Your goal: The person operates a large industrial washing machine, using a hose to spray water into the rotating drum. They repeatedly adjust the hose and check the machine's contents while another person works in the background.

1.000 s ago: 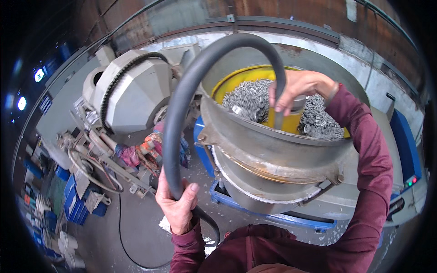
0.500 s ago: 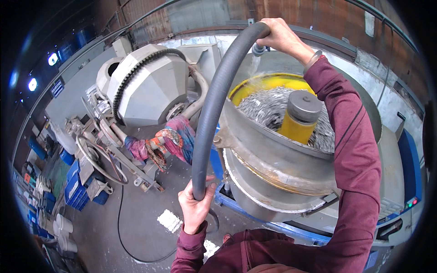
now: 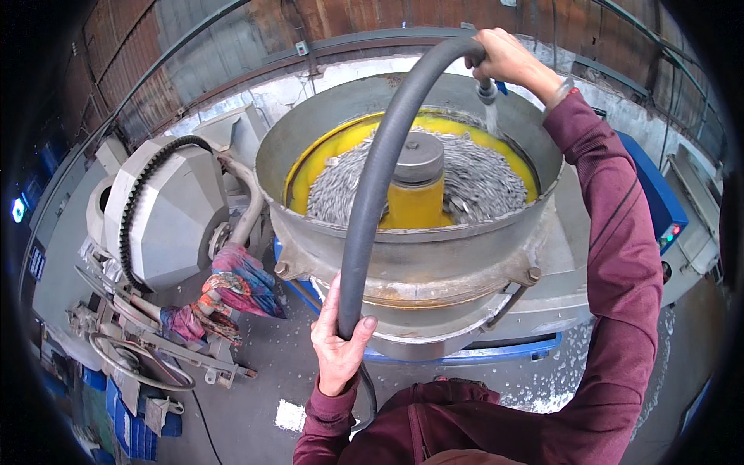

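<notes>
A thick dark grey hose (image 3: 376, 170) arches up in front of me. My right hand (image 3: 515, 63) is wrapped round its upper end, high over the far right rim of a large round metal tub (image 3: 325, 128). From the metal nozzle (image 3: 487, 93) below that hand, water sprays down into the tub. Lower down, my left hand (image 3: 339, 350) cradles the hose between thumb and fingers. Inside the yellow-lined tub, many small silvery pieces (image 3: 484, 169) lie round a yellow centre post (image 3: 418, 167) with a grey metal cap; they look blurred by motion.
On the left stands a pale faceted tumbling drum (image 3: 167, 209) with a toothed ring, and a colourful cloth (image 3: 244, 283) hangs on its frame. Blue crates (image 3: 128, 422) sit at lower left. A blue control box (image 3: 655, 190) with lit buttons is at right. White patches mark the wet floor.
My view has swung right, so the tub now sits near the middle. The nozzle has shifted rightward over the tub's far right side, water still running. Both hands keep hold of the hose.
</notes>
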A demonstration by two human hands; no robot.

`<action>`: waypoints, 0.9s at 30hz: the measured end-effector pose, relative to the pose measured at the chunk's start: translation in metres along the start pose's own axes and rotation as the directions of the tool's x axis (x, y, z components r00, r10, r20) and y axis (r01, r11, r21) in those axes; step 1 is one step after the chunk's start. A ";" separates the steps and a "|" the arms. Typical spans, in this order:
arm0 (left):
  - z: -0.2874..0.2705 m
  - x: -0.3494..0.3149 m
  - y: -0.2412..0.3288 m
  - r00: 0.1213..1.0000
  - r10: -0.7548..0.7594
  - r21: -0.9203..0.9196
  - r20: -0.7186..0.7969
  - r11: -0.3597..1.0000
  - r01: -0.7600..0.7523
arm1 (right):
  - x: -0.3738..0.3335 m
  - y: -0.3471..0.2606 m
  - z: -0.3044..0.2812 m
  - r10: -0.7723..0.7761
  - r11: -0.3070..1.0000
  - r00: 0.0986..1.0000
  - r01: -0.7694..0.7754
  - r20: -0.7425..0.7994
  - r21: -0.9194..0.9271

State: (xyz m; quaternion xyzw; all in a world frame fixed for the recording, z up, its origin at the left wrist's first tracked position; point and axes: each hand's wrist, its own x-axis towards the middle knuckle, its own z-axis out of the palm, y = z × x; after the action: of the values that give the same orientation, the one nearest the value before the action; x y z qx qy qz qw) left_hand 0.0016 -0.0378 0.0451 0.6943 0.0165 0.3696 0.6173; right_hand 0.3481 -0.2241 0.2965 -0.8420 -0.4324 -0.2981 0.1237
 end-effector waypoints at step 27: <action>-0.065 -0.054 0.037 0.887 0.056 0.225 -0.459 0.973 0.055 | 0.077 -0.170 0.087 -0.514 0.634 0.851 0.465 -0.112 0.618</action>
State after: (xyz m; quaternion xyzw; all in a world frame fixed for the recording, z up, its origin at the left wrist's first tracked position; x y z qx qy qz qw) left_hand -0.0886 -0.0174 0.0484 0.6534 0.2057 0.5200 0.5102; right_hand 0.2808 -0.0324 0.2658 -0.6135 -0.7217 -0.1286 0.2936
